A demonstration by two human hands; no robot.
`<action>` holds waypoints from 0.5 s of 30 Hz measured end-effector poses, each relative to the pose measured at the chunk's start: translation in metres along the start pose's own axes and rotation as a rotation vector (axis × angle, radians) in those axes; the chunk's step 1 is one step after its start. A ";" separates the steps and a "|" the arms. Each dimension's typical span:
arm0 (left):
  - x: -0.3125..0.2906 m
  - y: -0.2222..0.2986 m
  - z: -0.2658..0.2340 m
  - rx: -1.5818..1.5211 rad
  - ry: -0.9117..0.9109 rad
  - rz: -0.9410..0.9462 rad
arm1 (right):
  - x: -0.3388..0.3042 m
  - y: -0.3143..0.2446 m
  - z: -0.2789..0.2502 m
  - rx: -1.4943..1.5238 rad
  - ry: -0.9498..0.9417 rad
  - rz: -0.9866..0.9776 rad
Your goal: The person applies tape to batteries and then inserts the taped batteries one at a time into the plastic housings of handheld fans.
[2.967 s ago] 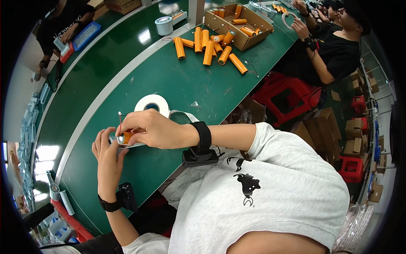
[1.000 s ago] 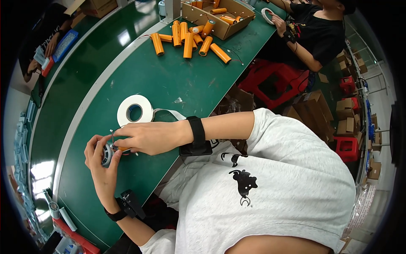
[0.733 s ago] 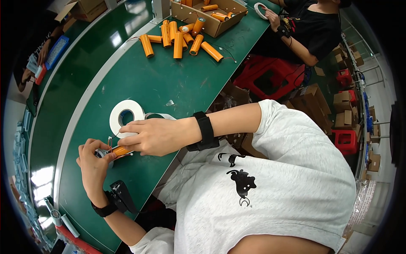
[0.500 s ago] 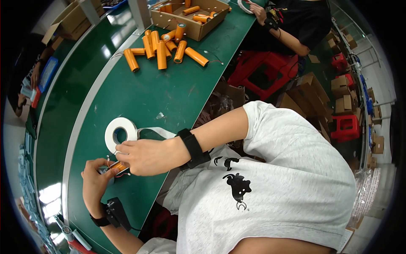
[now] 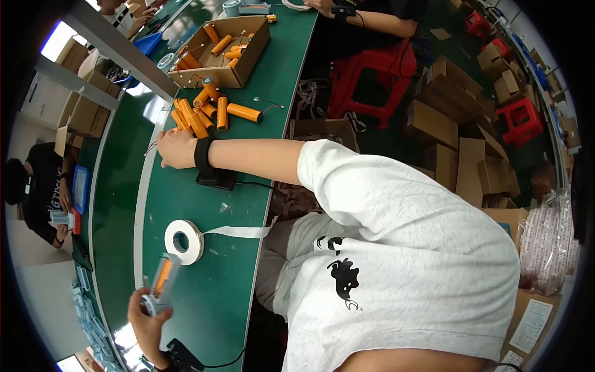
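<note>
**At a long, flat-topped green workbench (image 5: 211, 322), a person in a pale grey T-shirt with a black print (image 5: 409, 260) has both arms spread wide**

The bench runs from the bottom of the view up to the far end. Beside its right-hand edge, beyond the person's right forearm, stands a square red plastic stool (image 5: 342, 73). An open brown cardboard box (image 5: 254, 59) sits farther up the bench, with several orange cylinders inside. Just on the near side of it, a loose heap of orange, battery-like cylinders with thin leads (image 5: 222, 113) lies on the green surface, most of them leaning against or across one another.

The left hand (image 5: 149, 325), low and to the left, is partly closed, fingers and thumb curled around the lower, rounded end of an elongated light blue-grey housing (image 5: 171, 277). The right hand (image 5: 176, 149) is at the near edge of the heap, back upward; its fingertips are hidden, so whether it grips a cylinder cannot be told.

The housing is tilted, its far end just beside a thick roll of white tape (image 5: 194, 239) lying flat, whose loose white strip (image 5: 238, 232) stretches to the bench edge. A single orange cylinder (image 5: 163, 276) lies lengthwise within the housing. Between the roll and the right forearm is a small whitish scrap (image 5: 224, 206).
</note>
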State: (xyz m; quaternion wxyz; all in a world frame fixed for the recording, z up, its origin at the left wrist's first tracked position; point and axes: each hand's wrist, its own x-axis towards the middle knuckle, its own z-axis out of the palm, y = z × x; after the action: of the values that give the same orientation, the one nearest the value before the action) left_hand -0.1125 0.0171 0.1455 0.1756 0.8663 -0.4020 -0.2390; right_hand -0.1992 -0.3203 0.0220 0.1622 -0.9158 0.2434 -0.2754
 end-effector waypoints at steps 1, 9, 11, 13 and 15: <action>0.014 -0.011 -0.017 -0.086 0.071 0.035 | 0.005 0.003 0.010 -0.097 -0.007 -0.010; 0.167 -0.169 -0.096 0.276 0.569 -0.101 | -0.037 -0.010 -0.044 1.653 -0.713 0.320; 0.161 -0.250 -0.081 0.310 0.543 -0.098 | -0.053 -0.039 -0.060 1.825 -0.809 0.288; 0.190 -0.203 -0.027 0.297 0.445 0.002 | -0.070 -0.029 -0.072 1.888 -0.789 0.329; 0.169 -0.102 0.007 0.958 0.837 -0.251 | -0.080 -0.024 -0.069 1.720 -0.705 0.247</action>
State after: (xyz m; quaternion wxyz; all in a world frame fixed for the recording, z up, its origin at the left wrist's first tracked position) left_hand 0.0413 -0.0531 0.0432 -0.1177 0.9090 -0.2573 0.3060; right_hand -0.2892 -0.2689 0.0533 0.8761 -0.4795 -0.0116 -0.0481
